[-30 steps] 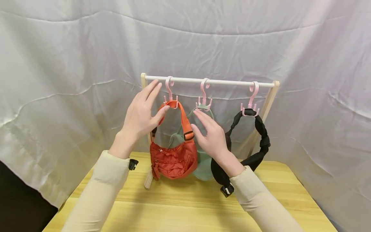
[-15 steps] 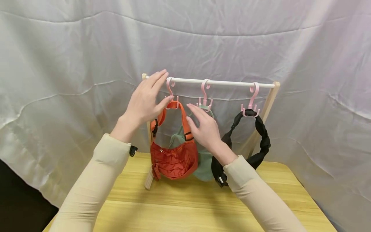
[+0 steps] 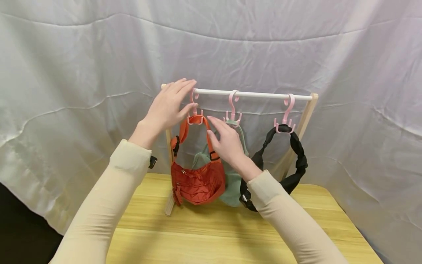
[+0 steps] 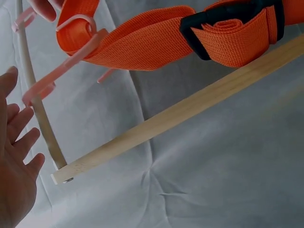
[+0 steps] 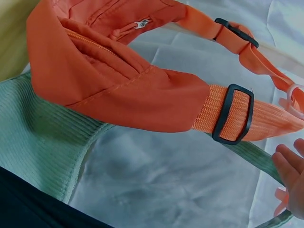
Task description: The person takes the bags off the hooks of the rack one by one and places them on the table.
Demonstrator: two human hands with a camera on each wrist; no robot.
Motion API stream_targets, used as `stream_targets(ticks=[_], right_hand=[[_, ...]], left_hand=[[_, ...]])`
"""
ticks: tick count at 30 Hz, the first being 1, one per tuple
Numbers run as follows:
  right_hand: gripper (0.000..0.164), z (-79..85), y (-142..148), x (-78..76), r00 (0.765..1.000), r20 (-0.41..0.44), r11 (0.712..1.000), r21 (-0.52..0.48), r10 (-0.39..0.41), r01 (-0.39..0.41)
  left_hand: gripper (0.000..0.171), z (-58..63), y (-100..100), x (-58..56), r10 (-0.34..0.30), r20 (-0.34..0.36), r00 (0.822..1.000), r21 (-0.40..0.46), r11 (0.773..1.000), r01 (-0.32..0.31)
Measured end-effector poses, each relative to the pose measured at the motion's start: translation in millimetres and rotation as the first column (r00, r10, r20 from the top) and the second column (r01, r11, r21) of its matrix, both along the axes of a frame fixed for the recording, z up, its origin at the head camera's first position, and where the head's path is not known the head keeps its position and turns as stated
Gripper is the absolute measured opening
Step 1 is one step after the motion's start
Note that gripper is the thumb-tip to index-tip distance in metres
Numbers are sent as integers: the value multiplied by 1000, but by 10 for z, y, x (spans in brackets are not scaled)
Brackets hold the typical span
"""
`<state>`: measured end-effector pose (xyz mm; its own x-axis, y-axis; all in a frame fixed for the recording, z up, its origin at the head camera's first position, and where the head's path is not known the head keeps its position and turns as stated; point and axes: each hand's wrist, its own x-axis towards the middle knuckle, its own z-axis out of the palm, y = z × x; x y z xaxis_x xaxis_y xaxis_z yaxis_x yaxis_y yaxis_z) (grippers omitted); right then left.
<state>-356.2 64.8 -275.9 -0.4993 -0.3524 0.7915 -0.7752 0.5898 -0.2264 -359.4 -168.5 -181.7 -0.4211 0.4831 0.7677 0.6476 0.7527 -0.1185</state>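
Note:
An orange-red bag hangs by its orange strap from the leftmost pink hook. My left hand is raised beside that hook, fingers extended near the rod's left end. In the left wrist view the left hand has its fingers spread apart, with nothing gripped. Just right of the strap's top is my right hand, fingers straight and holding nothing. The right wrist view catches only part of this hand, near the green bag's strap; whether it touches the strap I cannot tell.
A white rod on a wooden-ended rack carries three pink hooks. Behind the red bag hangs a green bag, and a black bag hangs at the right. The wooden table lies below, grey cloth behind.
My left hand has moved up and right, closer to the left hook. The right hand has moved left and slightly up, toward the orange strap. The bags hang in nearly the same places.

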Motion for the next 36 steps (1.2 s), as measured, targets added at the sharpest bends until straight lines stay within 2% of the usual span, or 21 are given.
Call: stream_targets(ticks=[6,10,15,17,22,27,36], right_hand=[[46,-31,-44,-52,999,37,1000,-31,7,-6],[44,-63,-54,-85,998,51,997,-72,35,-31],[44,-82,-68,-113,995,84,990,-133,63,-51],[44,-86,-75,-118,992,104,985,-161,73,-56],[42,-96,-93,-120,988,124,976,-210,88,-61],[39,-102,-105,-118,990,97,966,-247,99,-72],[32,-88,-99,-141,998,-26,953,-295,58,-63]], left_hand=[[54,-39,13,-71,-33,27,999,4,999,33],[52,-82,28,-108,-69,-11,998,31,997,70],[47,-98,59,-170,-157,-83,984,84,983,164],[44,-103,74,-191,-183,-86,979,114,975,192],[42,-129,111,-213,-194,-61,979,172,964,202],[44,-152,115,-221,-187,-48,981,200,961,193],[45,-151,109,-225,-195,-31,980,218,956,197]])
